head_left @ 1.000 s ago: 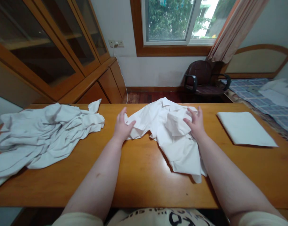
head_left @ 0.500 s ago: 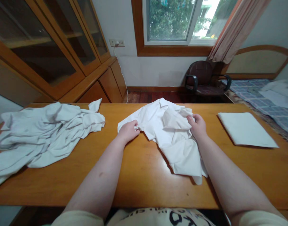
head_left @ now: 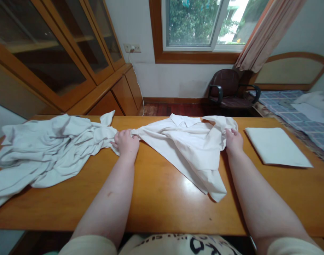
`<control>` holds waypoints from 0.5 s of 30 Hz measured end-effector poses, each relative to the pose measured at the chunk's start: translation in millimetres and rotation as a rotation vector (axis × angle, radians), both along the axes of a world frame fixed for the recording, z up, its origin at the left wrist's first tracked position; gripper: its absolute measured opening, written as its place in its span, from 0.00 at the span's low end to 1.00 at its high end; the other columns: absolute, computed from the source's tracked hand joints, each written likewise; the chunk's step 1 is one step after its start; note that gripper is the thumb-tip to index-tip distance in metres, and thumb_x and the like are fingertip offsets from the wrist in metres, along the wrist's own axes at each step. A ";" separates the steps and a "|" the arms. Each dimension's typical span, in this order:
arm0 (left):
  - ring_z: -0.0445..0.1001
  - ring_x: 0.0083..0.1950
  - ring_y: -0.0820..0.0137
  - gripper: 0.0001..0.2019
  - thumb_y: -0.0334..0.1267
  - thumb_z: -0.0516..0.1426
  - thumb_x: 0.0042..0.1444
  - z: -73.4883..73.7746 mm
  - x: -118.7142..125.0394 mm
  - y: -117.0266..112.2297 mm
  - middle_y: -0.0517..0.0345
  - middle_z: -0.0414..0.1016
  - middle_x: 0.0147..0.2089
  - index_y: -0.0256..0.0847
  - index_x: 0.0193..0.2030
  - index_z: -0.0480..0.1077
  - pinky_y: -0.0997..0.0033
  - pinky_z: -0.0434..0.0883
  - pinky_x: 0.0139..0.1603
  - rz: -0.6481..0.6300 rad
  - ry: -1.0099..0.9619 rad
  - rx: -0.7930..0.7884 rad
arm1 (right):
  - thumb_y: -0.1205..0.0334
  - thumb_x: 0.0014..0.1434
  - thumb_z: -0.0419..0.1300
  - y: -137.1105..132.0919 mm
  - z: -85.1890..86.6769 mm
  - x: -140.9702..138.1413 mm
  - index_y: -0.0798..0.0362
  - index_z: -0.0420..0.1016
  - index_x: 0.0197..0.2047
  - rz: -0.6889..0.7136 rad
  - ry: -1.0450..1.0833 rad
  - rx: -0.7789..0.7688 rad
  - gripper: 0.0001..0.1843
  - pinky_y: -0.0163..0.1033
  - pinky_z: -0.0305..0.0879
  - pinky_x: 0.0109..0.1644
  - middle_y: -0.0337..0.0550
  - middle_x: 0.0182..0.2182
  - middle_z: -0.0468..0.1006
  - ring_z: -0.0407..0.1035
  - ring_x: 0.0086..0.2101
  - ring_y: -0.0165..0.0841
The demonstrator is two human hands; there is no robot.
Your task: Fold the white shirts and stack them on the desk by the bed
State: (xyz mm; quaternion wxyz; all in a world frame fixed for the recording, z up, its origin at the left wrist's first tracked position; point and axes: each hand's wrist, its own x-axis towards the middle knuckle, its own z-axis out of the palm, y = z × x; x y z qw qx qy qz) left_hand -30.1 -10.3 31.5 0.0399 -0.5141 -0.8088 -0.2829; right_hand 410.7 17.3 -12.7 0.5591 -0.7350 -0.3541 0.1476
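A white collared shirt (head_left: 183,141) lies spread and partly creased across the middle of the table, its collar at the far edge. My left hand (head_left: 126,142) is closed on a gathered end of it at the left, right beside the heap of white garments (head_left: 58,148). On the other side, my right hand (head_left: 233,141) pinches bunched fabric of the same shirt. The cloth is stretched between both hands, and its lower part hangs into a point toward me on the tabletop.
A neatly folded white cloth (head_left: 278,147) lies on the right of the wooden table (head_left: 162,209). Beyond the table are a brown office chair (head_left: 227,88), a bed (head_left: 286,102) and a glass-fronted cabinet (head_left: 98,81). A white cord (head_left: 137,83) hangs from the wall socket.
My left hand has moved left with the shirt's end, up to the garment heap. My right hand has shifted slightly right. The shirt is now pulled wider and its collar lies flatter.
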 end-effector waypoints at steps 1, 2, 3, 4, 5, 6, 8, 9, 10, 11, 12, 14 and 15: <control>0.53 0.67 0.47 0.17 0.35 0.53 0.53 1.7 6.2 -2.7 0.47 0.68 0.58 0.44 0.50 0.71 0.36 0.46 0.64 -0.030 0.024 0.042 | 0.54 0.48 0.62 -0.7 2.3 -6.3 0.61 0.70 0.48 0.005 -0.060 -0.039 0.27 0.53 0.57 0.57 0.62 0.51 0.70 0.64 0.53 0.50; 0.49 0.69 0.49 0.19 0.34 0.53 0.53 3.2 13.1 -5.4 0.49 0.66 0.61 0.45 0.53 0.70 0.36 0.42 0.66 -0.077 0.051 0.082 | 0.53 0.46 0.64 -2.5 5.1 -12.8 0.62 0.69 0.52 0.009 -0.132 -0.072 0.32 0.55 0.52 0.60 0.66 0.57 0.64 0.58 0.57 0.52; 0.46 0.70 0.51 0.20 0.34 0.53 0.54 4.2 20.3 -8.1 0.51 0.64 0.63 0.45 0.55 0.69 0.38 0.39 0.67 -0.145 0.080 0.108 | 0.52 0.47 0.64 -5.1 8.1 -19.2 0.61 0.67 0.56 0.016 -0.212 -0.092 0.35 0.56 0.47 0.62 0.67 0.61 0.58 0.52 0.61 0.53; 0.45 0.71 0.53 0.20 0.35 0.52 0.55 4.4 27.3 -10.4 0.52 0.63 0.64 0.46 0.56 0.69 0.41 0.38 0.68 -0.233 0.107 0.111 | 0.50 0.50 0.62 -8.3 11.1 -25.2 0.60 0.64 0.59 0.055 -0.310 -0.110 0.37 0.58 0.45 0.63 0.66 0.64 0.52 0.47 0.63 0.52; 0.46 0.71 0.54 0.20 0.37 0.52 0.56 3.7 33.8 -12.2 0.53 0.63 0.64 0.47 0.56 0.69 0.43 0.38 0.69 -0.341 0.128 0.089 | 0.48 0.53 0.60 -11.9 13.8 -30.8 0.57 0.62 0.61 0.134 -0.410 -0.120 0.36 0.59 0.44 0.63 0.63 0.66 0.49 0.45 0.64 0.51; 0.47 0.71 0.55 0.19 0.39 0.52 0.57 2.0 39.3 -13.5 0.54 0.62 0.65 0.48 0.56 0.69 0.44 0.37 0.69 -0.469 0.145 0.042 | 0.46 0.56 0.57 -15.3 16.0 -35.8 0.54 0.62 0.62 0.251 -0.501 -0.128 0.35 0.60 0.44 0.63 0.60 0.67 0.50 0.45 0.64 0.50; 0.47 0.71 0.55 0.21 0.46 0.53 0.58 -3.8 46.9 -14.0 0.56 0.60 0.67 0.51 0.58 0.68 0.44 0.36 0.69 -0.721 0.166 -0.119 | 0.44 0.57 0.57 -20.5 18.2 -43.7 0.49 0.67 0.59 0.518 -0.634 -0.166 0.31 0.63 0.44 0.62 0.54 0.66 0.54 0.46 0.64 0.51; 0.46 0.71 0.54 0.24 0.50 0.55 0.56 -7.4 48.9 -13.4 0.56 0.58 0.68 0.52 0.59 0.67 0.43 0.35 0.69 -0.811 0.169 -0.216 | 0.42 0.55 0.58 -21.9 18.1 -46.5 0.46 0.70 0.57 0.618 -0.681 -0.209 0.29 0.65 0.43 0.62 0.52 0.65 0.56 0.47 0.63 0.52; 0.45 0.71 0.52 0.27 0.53 0.57 0.53 -11.0 49.7 -12.4 0.55 0.55 0.69 0.52 0.61 0.65 0.41 0.34 0.68 -0.867 0.167 -0.305 | 0.41 0.54 0.60 -22.3 17.4 -48.3 0.44 0.73 0.55 0.673 -0.715 -0.258 0.28 0.67 0.42 0.61 0.50 0.65 0.58 0.48 0.63 0.53; 0.43 0.72 0.51 0.31 0.55 0.58 0.51 -14.3 49.4 -11.0 0.53 0.53 0.70 0.52 0.62 0.64 0.39 0.34 0.68 -0.892 0.160 -0.373 | 0.41 0.52 0.61 -21.9 16.3 -49.3 0.43 0.75 0.52 0.686 -0.737 -0.297 0.27 0.68 0.41 0.61 0.49 0.64 0.60 0.49 0.63 0.54; 0.41 0.72 0.50 0.32 0.56 0.59 0.49 -17.0 48.5 -9.4 0.52 0.51 0.71 0.51 0.62 0.64 0.38 0.35 0.67 -0.895 0.148 -0.415 | 0.41 0.51 0.62 -20.8 14.9 -49.4 0.43 0.77 0.49 0.677 -0.748 -0.320 0.25 0.69 0.41 0.61 0.48 0.62 0.63 0.50 0.62 0.54; 0.41 0.72 0.50 0.30 0.55 0.60 0.49 -20.1 45.4 -6.0 0.53 0.50 0.72 0.52 0.59 0.67 0.39 0.36 0.67 -0.895 0.120 -0.435 | 0.44 0.51 0.63 -17.5 12.3 -47.8 0.45 0.80 0.41 0.656 -0.741 -0.312 0.18 0.65 0.46 0.61 0.47 0.58 0.68 0.55 0.60 0.51; 0.42 0.72 0.51 0.26 0.53 0.60 0.49 -20.8 43.9 -4.6 0.54 0.50 0.71 0.52 0.56 0.70 0.39 0.37 0.68 -0.901 0.107 -0.428 | 0.46 0.51 0.64 -15.8 11.5 -46.6 0.46 0.80 0.37 0.661 -0.730 -0.292 0.15 0.61 0.49 0.60 0.47 0.55 0.71 0.58 0.58 0.49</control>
